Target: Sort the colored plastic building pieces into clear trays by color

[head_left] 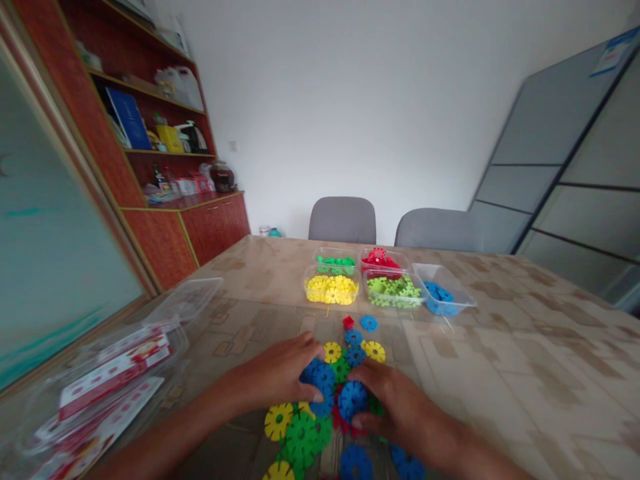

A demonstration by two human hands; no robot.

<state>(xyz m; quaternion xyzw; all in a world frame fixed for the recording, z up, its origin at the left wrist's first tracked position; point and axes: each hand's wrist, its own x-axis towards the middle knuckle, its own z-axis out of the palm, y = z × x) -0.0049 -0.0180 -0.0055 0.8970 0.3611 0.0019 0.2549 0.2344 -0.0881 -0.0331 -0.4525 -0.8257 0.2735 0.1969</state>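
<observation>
— White wall far off, gray chairs (343,220), a big brown desk (525,347). What's on it?
— Toy flower pieces (300,430) lie in a pile near us. The left hand (280,377) curls its fingers on a blue piece (320,375). The right hand (395,408) pinches the other blue piece (353,399). Clear boxes (457,283) of sorted pieces sit farther back.

Patterned table (525,360), loose plastic discs (374,351), five sorted tubs (331,289) beyond, clear packaging (115,373) left
</observation>
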